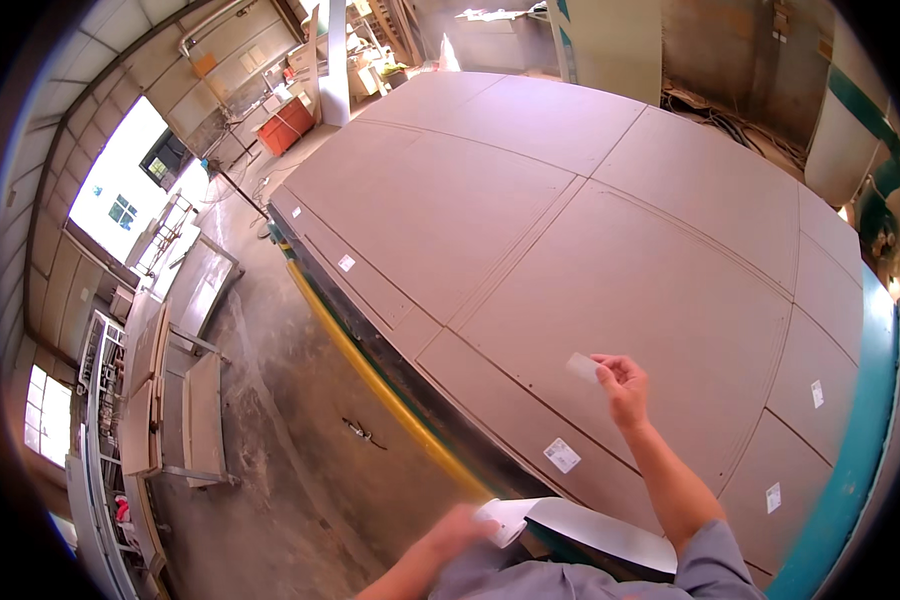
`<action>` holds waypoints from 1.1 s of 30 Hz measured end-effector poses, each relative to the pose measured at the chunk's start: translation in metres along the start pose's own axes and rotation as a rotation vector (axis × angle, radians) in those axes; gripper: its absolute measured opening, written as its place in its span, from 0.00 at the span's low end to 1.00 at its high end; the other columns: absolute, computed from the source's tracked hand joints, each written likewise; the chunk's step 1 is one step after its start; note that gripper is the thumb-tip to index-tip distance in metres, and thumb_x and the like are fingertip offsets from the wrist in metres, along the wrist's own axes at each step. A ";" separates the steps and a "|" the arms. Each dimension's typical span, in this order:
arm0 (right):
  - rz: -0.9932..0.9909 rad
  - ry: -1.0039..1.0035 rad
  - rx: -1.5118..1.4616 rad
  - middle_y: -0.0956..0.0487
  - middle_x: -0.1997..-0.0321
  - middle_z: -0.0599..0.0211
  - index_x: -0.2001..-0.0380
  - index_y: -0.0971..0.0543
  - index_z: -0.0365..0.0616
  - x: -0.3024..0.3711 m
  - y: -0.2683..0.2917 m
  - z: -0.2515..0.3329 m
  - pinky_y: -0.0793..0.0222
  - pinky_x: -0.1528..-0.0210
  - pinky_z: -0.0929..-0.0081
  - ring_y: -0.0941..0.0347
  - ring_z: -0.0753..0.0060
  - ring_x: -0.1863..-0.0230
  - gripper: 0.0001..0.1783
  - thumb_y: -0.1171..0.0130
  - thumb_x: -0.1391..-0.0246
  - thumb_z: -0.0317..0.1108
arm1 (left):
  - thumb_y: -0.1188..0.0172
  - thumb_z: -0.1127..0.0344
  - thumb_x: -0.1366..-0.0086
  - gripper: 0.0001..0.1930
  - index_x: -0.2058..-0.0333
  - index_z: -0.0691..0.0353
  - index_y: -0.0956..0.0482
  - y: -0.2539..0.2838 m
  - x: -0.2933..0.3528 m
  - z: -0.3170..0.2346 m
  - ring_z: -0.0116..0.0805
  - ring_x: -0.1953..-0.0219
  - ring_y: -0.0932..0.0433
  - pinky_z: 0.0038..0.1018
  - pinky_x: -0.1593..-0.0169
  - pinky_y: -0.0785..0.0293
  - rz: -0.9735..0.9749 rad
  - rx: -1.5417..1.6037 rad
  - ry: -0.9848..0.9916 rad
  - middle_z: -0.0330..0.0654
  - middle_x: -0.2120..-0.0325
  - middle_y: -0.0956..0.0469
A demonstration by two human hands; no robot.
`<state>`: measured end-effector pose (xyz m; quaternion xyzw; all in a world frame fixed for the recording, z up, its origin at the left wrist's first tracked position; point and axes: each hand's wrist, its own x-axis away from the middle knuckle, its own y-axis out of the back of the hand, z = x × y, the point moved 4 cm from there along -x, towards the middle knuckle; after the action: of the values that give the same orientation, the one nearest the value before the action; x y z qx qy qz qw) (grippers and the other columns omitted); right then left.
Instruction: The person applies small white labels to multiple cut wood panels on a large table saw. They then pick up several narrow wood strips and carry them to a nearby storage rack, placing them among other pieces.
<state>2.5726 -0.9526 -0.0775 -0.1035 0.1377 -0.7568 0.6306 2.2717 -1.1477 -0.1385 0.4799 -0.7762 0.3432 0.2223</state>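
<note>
Pinching slip, right hand | grip unclear, left hand | wide floor beyond yellow edge

Panels are brownish pink with dark lines; labels, white with dark print; long rail, yellow; side border, teal; bin, orange-red.

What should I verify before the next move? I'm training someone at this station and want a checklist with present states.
1. Right hand has a secure-looking grip on the pale slip: ok, pinched between thumb and fingers.
2. Slip clear of the brown board: cannot tell; it shows over it, but the gap is unclear.
3. Slip's facing side confirmed: cannot tell; no clear detail.
4. Left hand steady: not ok, motion-blurred.
5. Left hand's grip on the white curled sheet: cannot tell; it is at the sheet's left end.
6. Nearest white label on the board: ok.
</note>
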 end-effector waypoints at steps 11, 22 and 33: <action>-0.034 0.151 0.237 0.21 0.59 0.63 0.70 0.24 0.36 -0.163 -0.141 -0.155 0.31 0.54 0.78 0.28 0.79 0.59 0.05 0.44 0.47 0.28 | 0.36 0.66 0.51 0.18 0.60 0.67 0.20 0.180 0.006 -0.132 0.26 0.68 0.24 0.26 0.62 0.28 -0.072 -0.126 0.037 0.40 0.70 0.20; 0.034 0.428 1.394 0.28 0.43 0.50 0.54 0.26 0.36 -0.112 -0.141 -0.094 0.42 0.37 0.58 0.36 0.49 0.39 0.21 0.41 0.52 0.33 | 0.43 0.64 0.36 0.16 0.55 0.71 0.27 0.240 -0.029 -0.242 0.36 0.58 0.22 0.34 0.54 0.24 -0.270 0.387 -0.244 0.45 0.59 0.22; 0.170 0.139 1.320 0.29 0.42 0.51 0.52 0.26 0.36 -0.052 -0.167 -0.058 0.42 0.37 0.59 0.37 0.49 0.39 0.26 0.38 0.55 0.35 | 0.46 0.62 0.33 0.17 0.57 0.76 0.26 0.230 -0.002 -0.266 0.35 0.62 0.21 0.29 0.57 0.21 -0.283 0.240 -0.406 0.47 0.63 0.22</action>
<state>2.4078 -0.8695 -0.0748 0.3643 -0.3062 -0.6348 0.6088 2.0699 -0.8783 -0.0369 0.6654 -0.6840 0.2949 0.0496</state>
